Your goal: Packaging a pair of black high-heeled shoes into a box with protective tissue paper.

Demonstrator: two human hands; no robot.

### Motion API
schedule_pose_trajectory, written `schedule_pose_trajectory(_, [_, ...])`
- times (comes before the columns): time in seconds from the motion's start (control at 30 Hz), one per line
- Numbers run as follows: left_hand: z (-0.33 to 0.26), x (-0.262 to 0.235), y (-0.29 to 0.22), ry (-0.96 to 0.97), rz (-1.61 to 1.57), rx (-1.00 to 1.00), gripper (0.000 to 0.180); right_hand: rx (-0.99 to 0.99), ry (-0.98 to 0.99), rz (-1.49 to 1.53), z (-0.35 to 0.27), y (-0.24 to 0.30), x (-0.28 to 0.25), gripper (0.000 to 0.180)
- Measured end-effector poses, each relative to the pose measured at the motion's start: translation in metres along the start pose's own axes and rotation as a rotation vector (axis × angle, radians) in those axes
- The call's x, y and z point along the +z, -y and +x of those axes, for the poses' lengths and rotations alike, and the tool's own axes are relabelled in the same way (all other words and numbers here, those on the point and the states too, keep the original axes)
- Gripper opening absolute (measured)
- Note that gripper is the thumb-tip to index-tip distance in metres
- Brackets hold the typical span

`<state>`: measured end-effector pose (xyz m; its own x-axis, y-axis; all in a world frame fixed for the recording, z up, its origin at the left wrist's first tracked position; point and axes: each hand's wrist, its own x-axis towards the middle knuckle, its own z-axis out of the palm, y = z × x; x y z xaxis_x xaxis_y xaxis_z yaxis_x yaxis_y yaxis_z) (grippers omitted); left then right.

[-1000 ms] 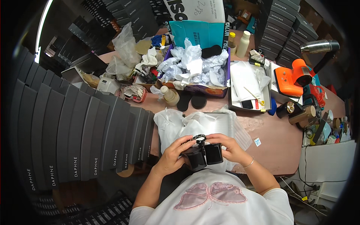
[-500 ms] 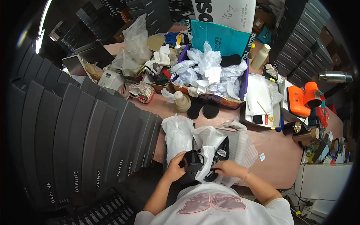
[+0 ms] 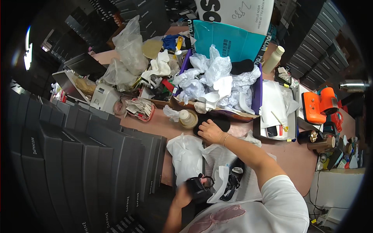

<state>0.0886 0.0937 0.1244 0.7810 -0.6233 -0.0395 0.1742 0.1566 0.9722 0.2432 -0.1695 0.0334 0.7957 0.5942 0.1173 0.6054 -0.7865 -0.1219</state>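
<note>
My left hand (image 3: 182,197) is low at the front of the table, smeared by motion, with its fingers round a black shoe (image 3: 200,185) that has a strap loop. My right hand (image 3: 211,132) reaches across the table, fingers spread over a flat black insole (image 3: 203,119) beside a cream-capped bottle (image 3: 187,118). Whether the fingers grip the insole is not clear. A second black strappy shoe (image 3: 233,181) lies on white wrapping paper (image 3: 220,182) in front of me. Left of it, white tissue (image 3: 184,155) covers an open box.
Behind my right hand stands a purple-edged box (image 3: 257,95) heaped with crumpled paper (image 3: 217,66). To its right are a tray (image 3: 274,136) of sheets and an orange device (image 3: 312,106). Stacked dark shoe boxes (image 3: 97,155) crowd the left side.
My right hand has left the shoe on the wrapping and moved forward to the black insoles. My left hand has lowered slightly, still holding its shoe. The whole view has shifted.
</note>
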Motion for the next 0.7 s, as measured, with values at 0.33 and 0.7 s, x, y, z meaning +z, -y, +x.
schedule_pose_trajectory(0.33, [0.018, -0.004, -0.025, -0.088, 0.129, -0.173, 0.049, 0.482, -0.171, 0.197, -0.048, 0.006, -0.087, 0.033])
schedule_pose_trajectory(0.7, [0.020, 0.022, -0.070, -0.066, 0.950, -0.372, 0.061, 0.081, -0.234, 0.546, -0.085, 0.096, -0.166, 0.050])
